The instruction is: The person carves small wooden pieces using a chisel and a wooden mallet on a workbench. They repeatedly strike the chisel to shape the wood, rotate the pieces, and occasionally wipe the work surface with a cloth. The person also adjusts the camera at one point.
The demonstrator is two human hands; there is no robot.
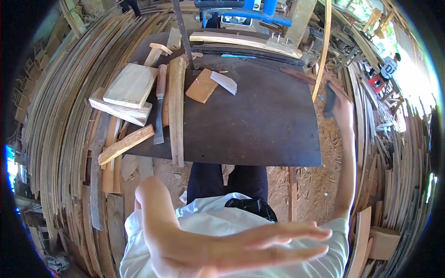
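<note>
My left hand [273,245] is raised close to the camera, its fingers stretched out to the right and holding nothing. To the right of a dark metal table [259,125], my right hand [343,106] is closed around a dark, flattish object [329,100] whose kind I cannot make out. On the table's left side lie a broad-bladed knife [159,111] with a wooden handle, a long tapered wooden piece [176,111] and a thick pale board [131,85]. Toward the middle are a small brown block [201,86] and a whitish scrap [224,82].
A narrow upright saw blade [182,30] rises at the table's back left. Behind the table are a pale beam [245,42] and blue machine parts [250,17]. Stacked wood strips [60,125] line the left. A person [388,67] is far right.
</note>
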